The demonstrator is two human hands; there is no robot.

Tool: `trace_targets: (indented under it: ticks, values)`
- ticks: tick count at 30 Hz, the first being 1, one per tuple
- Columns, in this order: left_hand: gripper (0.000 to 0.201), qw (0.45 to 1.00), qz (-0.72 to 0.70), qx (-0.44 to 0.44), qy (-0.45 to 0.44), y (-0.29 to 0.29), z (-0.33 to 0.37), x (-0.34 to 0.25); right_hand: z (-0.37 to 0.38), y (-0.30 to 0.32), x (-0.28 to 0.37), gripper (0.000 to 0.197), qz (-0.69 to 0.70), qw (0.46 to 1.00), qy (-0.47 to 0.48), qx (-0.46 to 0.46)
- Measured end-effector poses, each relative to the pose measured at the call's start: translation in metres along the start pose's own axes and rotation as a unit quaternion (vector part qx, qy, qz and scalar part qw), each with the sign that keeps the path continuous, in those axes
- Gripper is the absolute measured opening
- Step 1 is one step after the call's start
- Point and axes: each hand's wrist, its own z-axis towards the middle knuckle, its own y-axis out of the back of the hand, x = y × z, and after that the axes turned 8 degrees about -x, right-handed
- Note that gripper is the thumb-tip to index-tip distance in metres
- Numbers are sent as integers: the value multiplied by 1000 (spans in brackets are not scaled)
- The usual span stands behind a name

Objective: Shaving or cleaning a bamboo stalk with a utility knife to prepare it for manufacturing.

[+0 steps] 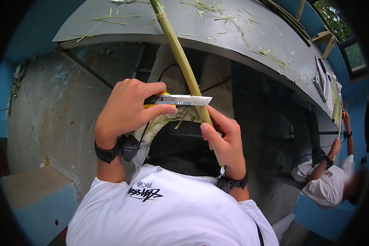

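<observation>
left hand (129, 110) gripping a utility knife (178, 99) — right hand (225, 141) clasped round a green stalk (180, 57).

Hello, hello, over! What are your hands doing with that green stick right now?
Left hand grips utility knife, blade on green stalk. Right hand holds stalk's lower end. Shavings litter grey table. Nothing blocking.

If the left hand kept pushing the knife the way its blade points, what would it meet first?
Probably the green stalk: the left hand aims the utility knife rightward, its blade tip already at the stalk, just above the right hand.
</observation>
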Motion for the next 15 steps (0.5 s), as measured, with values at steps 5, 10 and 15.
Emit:
trace_targets:
  ticks: [5, 10, 15]
  values:
    - [47, 1000, -11, -19, -17, 1, -1, 2, -1, 1, 1, 47, -7, 1000, 15, 4]
    - [47, 999, -13, -32, -28, 0, 1, 1, 0, 0, 1, 46, 7, 1000, 6, -4]
    - [45, 988, 63, -143, 12, 1, 5, 12, -5, 2, 5, 46, 24, 999, -39, 25]
